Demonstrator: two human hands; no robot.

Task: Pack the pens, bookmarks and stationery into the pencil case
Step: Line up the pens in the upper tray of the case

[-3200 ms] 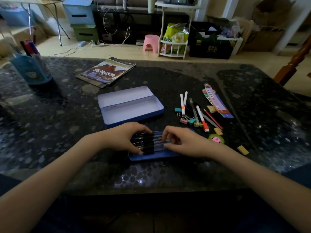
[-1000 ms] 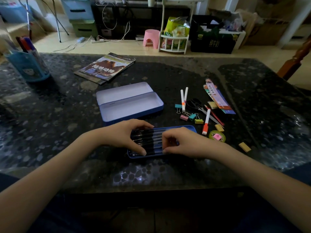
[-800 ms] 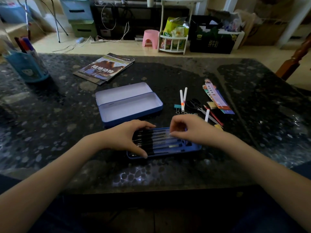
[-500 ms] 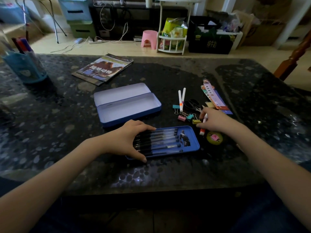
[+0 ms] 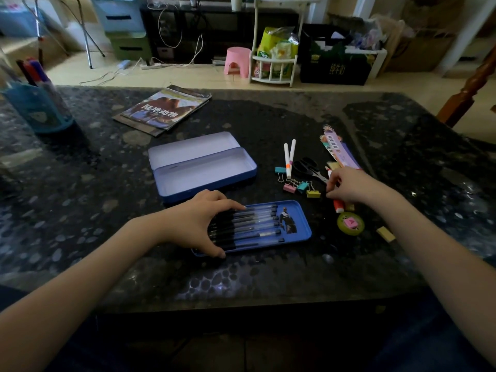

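While my left hand [image 5: 197, 224] lies spread over the near tray [image 5: 302, 221], thumb at its front edge and fingers reaching across the black pens [image 5: 252, 228], I count that part as packed: the pens sit side by side in the tray, with a small dark item at its right end. Behind it, the open pencil case [image 5: 204, 167] shows bare in its lid and base alike, so I judge the tray has yet to go back in.

Further right, the loose stationery is mostly unpacked on the table [image 5: 402, 162]: two white markers [image 5: 289, 157], the scissors [image 5: 307, 167], the coloured binder clips [image 5: 302, 186], and the bookmarks [image 5: 338, 150] beyond them. My right hand [image 5: 354, 185] is down over the red-capped marker [image 5: 337, 205], fingers curled towards it; whether they pinch it yet I cannot tell. Nearer me lie the tape roll [image 5: 350, 224] and a small yellow eraser [image 5: 386, 234], untouched. By my estimate, the job is under half done.
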